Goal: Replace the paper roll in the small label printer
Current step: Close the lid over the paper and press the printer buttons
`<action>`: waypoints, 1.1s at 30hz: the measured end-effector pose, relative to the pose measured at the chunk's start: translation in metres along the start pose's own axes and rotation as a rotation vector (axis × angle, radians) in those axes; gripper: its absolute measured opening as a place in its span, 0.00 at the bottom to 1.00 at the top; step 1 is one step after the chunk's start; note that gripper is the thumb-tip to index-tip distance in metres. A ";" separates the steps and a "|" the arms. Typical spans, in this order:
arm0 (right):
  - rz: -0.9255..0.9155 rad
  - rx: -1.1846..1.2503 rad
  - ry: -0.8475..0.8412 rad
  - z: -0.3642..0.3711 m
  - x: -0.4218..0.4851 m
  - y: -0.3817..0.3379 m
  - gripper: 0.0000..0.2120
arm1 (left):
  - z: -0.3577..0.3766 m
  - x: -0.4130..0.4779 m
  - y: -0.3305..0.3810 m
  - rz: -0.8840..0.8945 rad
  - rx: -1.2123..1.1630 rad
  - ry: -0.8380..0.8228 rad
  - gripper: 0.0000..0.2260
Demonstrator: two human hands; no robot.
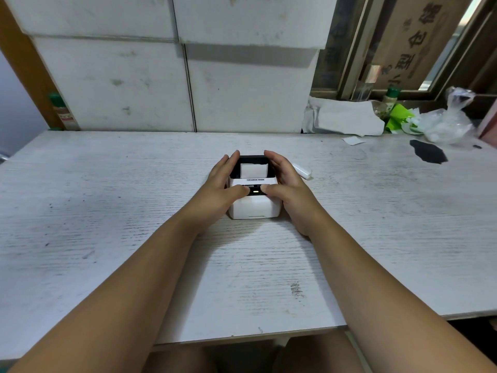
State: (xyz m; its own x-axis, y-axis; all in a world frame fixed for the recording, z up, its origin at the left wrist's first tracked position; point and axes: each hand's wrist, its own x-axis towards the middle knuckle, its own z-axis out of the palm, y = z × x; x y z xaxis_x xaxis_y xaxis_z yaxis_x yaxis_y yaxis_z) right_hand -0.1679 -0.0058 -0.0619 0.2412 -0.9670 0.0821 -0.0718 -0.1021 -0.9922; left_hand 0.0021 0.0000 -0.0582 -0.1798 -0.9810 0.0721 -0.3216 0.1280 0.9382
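printer on table, clasped between left hand, right hand, thumbs on top.

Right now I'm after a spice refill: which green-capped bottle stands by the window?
The bottle at the far right, beside the green wrapper; the other bottle stands far left against the wooden post.

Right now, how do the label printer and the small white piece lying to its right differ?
The label printer is a boxy white body with a black top frame; the white piece is slim and plain. Both hands, left and right, clasp the printer; the piece lies untouched. Both rest on the table.
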 end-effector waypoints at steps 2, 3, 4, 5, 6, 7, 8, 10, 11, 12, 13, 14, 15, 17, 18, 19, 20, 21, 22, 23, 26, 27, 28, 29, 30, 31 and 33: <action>0.004 0.023 0.004 0.001 0.000 -0.001 0.27 | 0.000 0.000 0.000 0.000 0.000 -0.003 0.31; 0.006 0.033 0.009 0.001 0.000 -0.002 0.28 | -0.001 0.000 0.000 0.000 0.002 -0.002 0.31; 0.009 0.041 0.014 0.002 0.000 -0.002 0.29 | -0.001 0.000 0.000 0.000 0.005 0.000 0.31; 0.013 0.050 0.020 0.001 0.000 -0.002 0.30 | -0.001 0.000 0.000 -0.001 0.007 0.002 0.31; 0.017 0.058 0.026 0.001 0.001 -0.002 0.30 | -0.001 0.000 0.000 -0.002 0.006 0.002 0.31; 0.019 0.065 0.031 0.001 0.001 -0.002 0.31 | -0.001 0.000 0.000 -0.002 0.005 0.002 0.31; 0.019 0.071 0.035 0.001 0.001 -0.001 0.31 | -0.001 0.000 0.000 -0.002 0.004 0.001 0.31; 0.025 0.080 0.042 0.001 0.001 -0.001 0.31 | -0.001 0.000 0.000 -0.002 0.003 0.000 0.31; 0.030 0.082 0.044 0.001 0.001 -0.001 0.32 | -0.001 0.000 0.000 -0.001 0.003 0.000 0.31; 0.034 0.082 0.046 0.001 0.001 -0.001 0.32 | -0.001 0.000 0.000 0.000 0.002 0.000 0.31; 0.037 0.081 0.048 0.002 0.001 -0.001 0.32 | 0.000 0.000 0.000 0.000 0.000 0.000 0.31; 0.038 0.078 0.050 0.002 0.001 -0.001 0.32 | 0.000 0.000 0.000 0.000 -0.002 0.000 0.31; 0.037 0.076 0.053 0.002 0.001 -0.001 0.32 | -0.001 0.000 0.000 -0.001 -0.003 0.001 0.31; 0.033 0.076 0.056 0.002 0.001 -0.001 0.32 | -0.001 0.000 0.001 -0.002 -0.002 0.004 0.31; 0.031 0.077 0.056 0.002 0.001 -0.001 0.32 | -0.001 0.000 0.000 -0.002 0.000 0.005 0.31; 0.028 0.076 0.054 0.002 0.001 -0.001 0.32 | -0.001 0.001 0.000 -0.001 -0.001 0.006 0.31; 0.025 0.072 0.050 0.003 0.001 -0.001 0.32 | 0.000 0.001 0.000 -0.001 -0.003 0.007 0.31; 0.022 0.067 0.047 0.003 0.001 0.000 0.32 | 0.000 0.001 -0.001 0.000 -0.007 0.008 0.31; 0.019 0.064 0.046 0.003 0.001 0.000 0.32 | 0.000 0.001 -0.001 0.002 -0.010 0.007 0.31; 0.016 0.065 0.044 0.002 0.001 0.000 0.32 | 0.000 0.002 -0.001 0.003 -0.014 0.006 0.31; 0.013 0.068 0.039 0.002 0.002 0.001 0.32 | 0.000 0.003 -0.003 0.001 -0.025 0.006 0.31; 0.013 0.067 0.037 0.001 0.002 0.001 0.32 | 0.000 0.003 -0.003 0.001 -0.027 0.008 0.31; 0.014 0.067 0.038 0.001 0.002 0.001 0.32 | 0.000 0.003 -0.003 0.002 -0.029 0.010 0.31; 0.017 0.068 0.040 0.001 0.002 0.001 0.32 | 0.000 0.003 -0.003 0.003 -0.032 0.012 0.31; 0.020 0.070 0.042 0.001 0.002 0.001 0.32 | 0.000 0.003 -0.003 0.003 -0.034 0.013 0.31; 0.023 0.071 0.043 0.002 0.002 0.001 0.32 | 0.000 0.004 -0.003 0.002 -0.034 0.014 0.31; 0.028 0.070 0.044 0.002 0.001 0.000 0.31 | 0.000 0.004 -0.003 0.002 -0.030 0.013 0.31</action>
State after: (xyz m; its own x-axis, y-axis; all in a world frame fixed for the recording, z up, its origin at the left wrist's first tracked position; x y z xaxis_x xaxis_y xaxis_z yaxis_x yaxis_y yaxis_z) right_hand -0.1656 -0.0063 -0.0623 0.1972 -0.9787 0.0570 -0.0097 -0.0601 -0.9981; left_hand 0.0028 -0.0040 -0.0611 -0.1683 -0.9826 0.0781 -0.2935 0.1256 0.9477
